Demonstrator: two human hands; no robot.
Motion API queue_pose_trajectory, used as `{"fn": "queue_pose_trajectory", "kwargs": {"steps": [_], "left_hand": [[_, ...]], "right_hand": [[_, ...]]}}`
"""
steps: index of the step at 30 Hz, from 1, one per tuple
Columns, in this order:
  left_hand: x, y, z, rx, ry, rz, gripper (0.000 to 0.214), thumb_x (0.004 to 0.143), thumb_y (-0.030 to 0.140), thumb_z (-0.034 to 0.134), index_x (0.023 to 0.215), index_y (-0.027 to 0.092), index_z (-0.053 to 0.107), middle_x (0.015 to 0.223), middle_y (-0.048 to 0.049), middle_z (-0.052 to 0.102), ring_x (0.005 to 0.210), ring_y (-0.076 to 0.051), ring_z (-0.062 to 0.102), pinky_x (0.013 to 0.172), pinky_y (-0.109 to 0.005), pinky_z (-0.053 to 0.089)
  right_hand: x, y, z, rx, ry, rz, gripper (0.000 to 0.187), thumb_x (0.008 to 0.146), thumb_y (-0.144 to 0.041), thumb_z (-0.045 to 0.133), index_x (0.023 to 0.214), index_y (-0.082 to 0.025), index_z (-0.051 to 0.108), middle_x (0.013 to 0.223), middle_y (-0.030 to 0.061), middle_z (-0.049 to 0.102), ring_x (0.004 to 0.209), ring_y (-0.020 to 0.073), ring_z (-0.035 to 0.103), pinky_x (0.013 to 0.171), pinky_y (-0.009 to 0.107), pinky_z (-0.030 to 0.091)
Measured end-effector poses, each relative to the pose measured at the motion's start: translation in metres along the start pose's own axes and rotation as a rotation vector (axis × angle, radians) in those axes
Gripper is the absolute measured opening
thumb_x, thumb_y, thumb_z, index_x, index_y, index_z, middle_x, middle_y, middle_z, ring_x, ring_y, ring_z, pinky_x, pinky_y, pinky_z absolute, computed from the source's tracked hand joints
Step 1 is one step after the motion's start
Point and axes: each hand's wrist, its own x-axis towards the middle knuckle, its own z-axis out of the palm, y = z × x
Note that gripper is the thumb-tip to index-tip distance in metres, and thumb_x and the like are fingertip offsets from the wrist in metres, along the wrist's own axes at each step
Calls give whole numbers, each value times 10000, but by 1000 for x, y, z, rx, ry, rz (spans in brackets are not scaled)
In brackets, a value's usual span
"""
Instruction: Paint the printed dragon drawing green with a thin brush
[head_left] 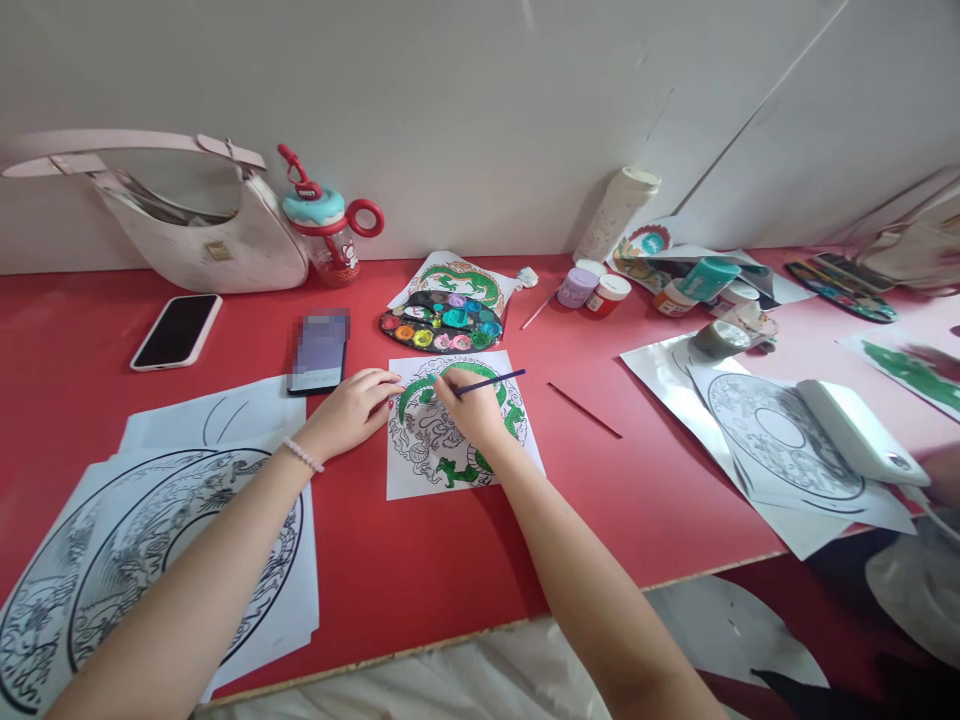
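Note:
A dragon drawing (409,478), partly painted green, lies on the red table. My right hand (472,405) is closed around a thin dark blue paintbrush (501,379), its tip low over the upper part of the dragon; the hand hides part of the drawing. At the sheet's left edge rests my left hand (352,410), palm down, fingers extended and holding nothing. Just behind the sheet sits a paint palette (442,325) with several colours. Another dragon picture (484,270), in green and orange, is partly under the palette. A second thin brush (585,410) lies to the right.
Printed sheets (292,590) lie under my left arm. A phone (319,360), a white phone (178,332), a handbag (217,235) and a cup (326,235) stand left. Paint jars (607,295), a tall bottle (619,212), more sheets (780,430) and a white device (862,430) are right.

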Motion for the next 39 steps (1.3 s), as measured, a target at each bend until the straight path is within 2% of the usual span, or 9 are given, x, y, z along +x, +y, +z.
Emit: {"fn": "queue_pose_trajectory", "kwargs": {"steps": [6,11,27,32,39], "left_hand": [[-1,-1,0,-1,5,5,304,903,228,411,1144,180,590,1220,-89,567,1172,-218,490,1018,-422,432],[0,0,1,-4,6,0,303,907,231,411,1144,174,592,1222,-88,568,1173,-212,489,1025,-414,427],[-1,1,-1,11,6,-6,310,911,238,409,1146,163,596,1221,-92,571,1172,-210,493,1026,-413,428],[0,0,-1,10,3,-4,312,911,236,406,1151,165,593,1227,-90,567,1173,-209,491,1024,-410,430],[0,0,-1,11,9,-1,309,916,243,400,1139,158,597,1221,-93,571,1171,-209,491,1024,-409,430]], "right_hand": [[0,2,1,-21,31,46,386,871,-348,442,567,-191,261,514,-36,289,496,84,240,495,235,185],[0,2,-1,-8,20,19,374,873,-352,426,570,-187,282,530,-29,328,507,81,281,497,227,203],[0,5,1,0,49,28,378,857,-327,430,561,-188,241,502,-40,255,482,76,217,485,236,171],[1,4,0,13,32,5,369,862,-338,427,562,-185,273,520,-32,314,496,75,259,491,232,191],[0,4,-1,10,55,20,378,857,-333,419,560,-188,236,508,-39,251,486,75,218,481,235,181]]}}
